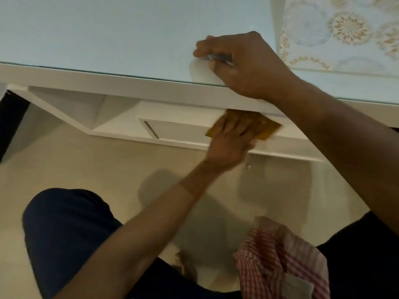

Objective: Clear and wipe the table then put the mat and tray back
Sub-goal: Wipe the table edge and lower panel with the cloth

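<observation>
The pale blue-white glass-topped table (108, 35) fills the upper part of the view, its thick white front edge running across the middle with a white shelf and drawer unit (177, 130) slung beneath it. On the top, at the front edge toward the right, the right hand (244, 65) rests with its fingers curled over a small whitish-grey item (218, 57) held against the glass; what that item is cannot be told from the blur. Just below the front edge, the left hand (228, 143) lies with fingers fairly straight and close together, pressing a flat yellow-brown cloth or pad (263, 128) against the white underside panel. At the table's far right corner lies a patterned mat with blue and gold floral roundels (345, 29), flat on the glass. Lower down, a red-and-white checked cloth (278, 255) is draped over the person's lap, between dark navy trouser legs (64, 234), above a beige tiled floor (108, 169)
</observation>
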